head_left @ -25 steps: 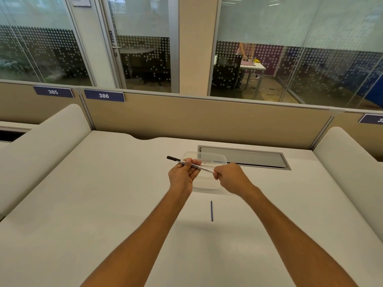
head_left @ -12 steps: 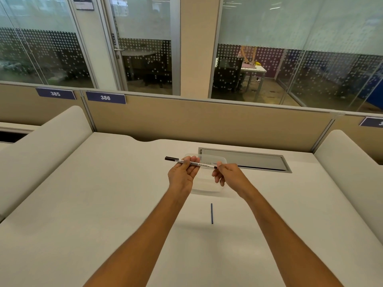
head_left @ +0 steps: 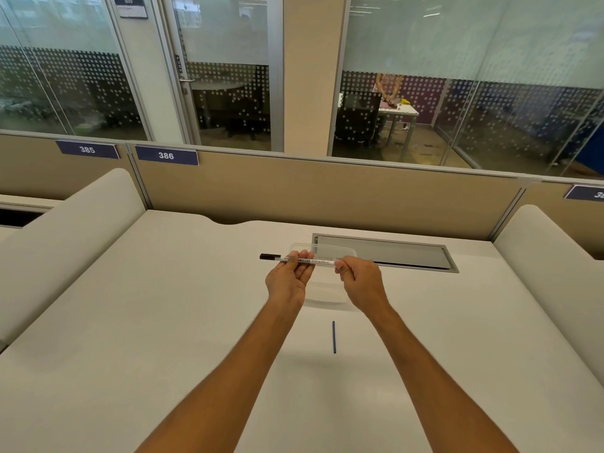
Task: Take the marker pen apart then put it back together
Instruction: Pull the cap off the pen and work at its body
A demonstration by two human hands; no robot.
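I hold a thin white whiteboard marker pen with a black cap at its left end, roughly level above the desk. My left hand pinches the barrel near its middle. My right hand pinches the barrel's right end with thumb and fingertips. A thin blue rod, apparently the pen's ink core, lies alone on the white desk nearer to me, between my forearms.
A clear plastic tray sits on the desk just beyond and under my hands. Behind it is a grey cable flap set in the desk. Beige partitions and padded side dividers border the desk.
The pen has levelled out and lifted slightly with both hands. My right hand has loosened from a closed fist into a fingertip pinch at the pen's right end.
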